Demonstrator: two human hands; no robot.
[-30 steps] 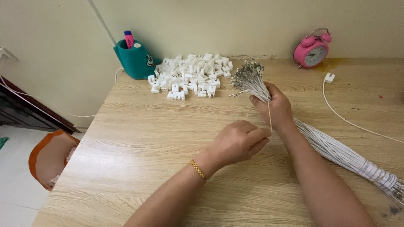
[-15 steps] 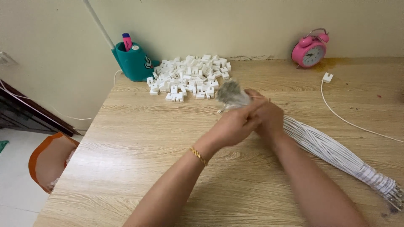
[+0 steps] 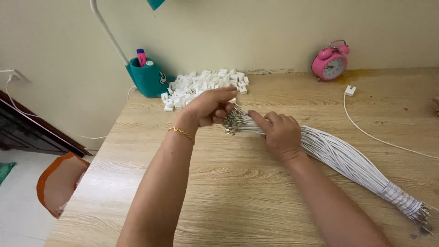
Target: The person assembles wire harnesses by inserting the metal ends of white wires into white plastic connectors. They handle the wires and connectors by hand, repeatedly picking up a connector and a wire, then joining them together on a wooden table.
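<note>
— What have my hands got from where you sit?

— Your right hand [image 3: 279, 135] is clamped down over the bundle of white wires [image 3: 347, 158], fingers stretched along it towards the metal tips [image 3: 235, 122]. Your left hand [image 3: 208, 107] is at those tips, fingers curled in close. I cannot tell whether it has pinched a single wire or only touches the ends.

— And the bundle itself?

— It lies slantwise on the wooden table [image 3: 228, 192], tips at your hands, its far end tied near the right edge.

— So I judge I'm at the stage of working one wire loose from the rest.

— It looks that way to me. Any pull would call for a firm right hand, so that the others don't slide along.

— What's beyond my hands?

— A pile of white plastic connectors [image 3: 201, 84] just behind your left hand, a teal pen holder [image 3: 148, 80] beside it, a pink alarm clock [image 3: 330, 61] at the wall and a loose white cable [image 3: 366, 132].
</note>
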